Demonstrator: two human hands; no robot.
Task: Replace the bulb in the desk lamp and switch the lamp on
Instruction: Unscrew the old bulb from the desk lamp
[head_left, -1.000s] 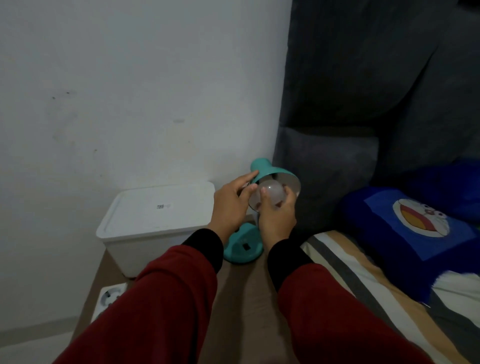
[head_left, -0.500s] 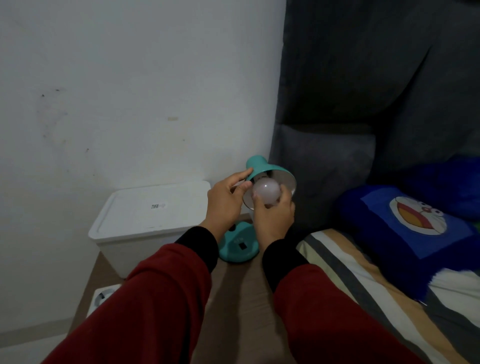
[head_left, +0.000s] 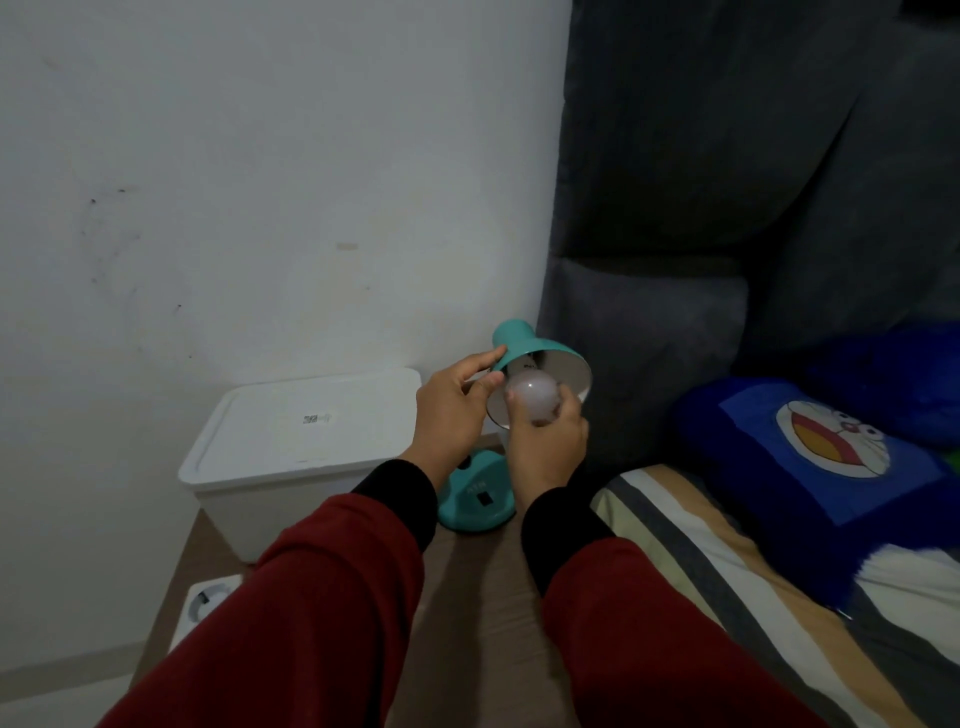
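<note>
A teal desk lamp stands on the brown table, its shade (head_left: 540, 353) tilted toward me and its round base (head_left: 480, 501) below. A white round bulb (head_left: 532, 397) sits in the mouth of the shade, unlit. My right hand (head_left: 545, 441) grips the bulb from below with its fingers wrapped around the globe. My left hand (head_left: 454, 410) holds the shade's rim and neck from the left side, thumb and forefinger on it. The bulb's socket end is hidden inside the shade.
A white lidded plastic box (head_left: 291, 441) stands left of the lamp against the wall. A white power strip (head_left: 208, 603) lies at the table's left front. Right of the table are a striped bedsheet (head_left: 727, 582), a blue cartoon pillow (head_left: 810, 457) and a dark headboard (head_left: 727, 156).
Both hands stay on the lamp. The bulb has shifted slightly within the shade's mouth as my right hand's grip changed; the view itself has drifted a little.
</note>
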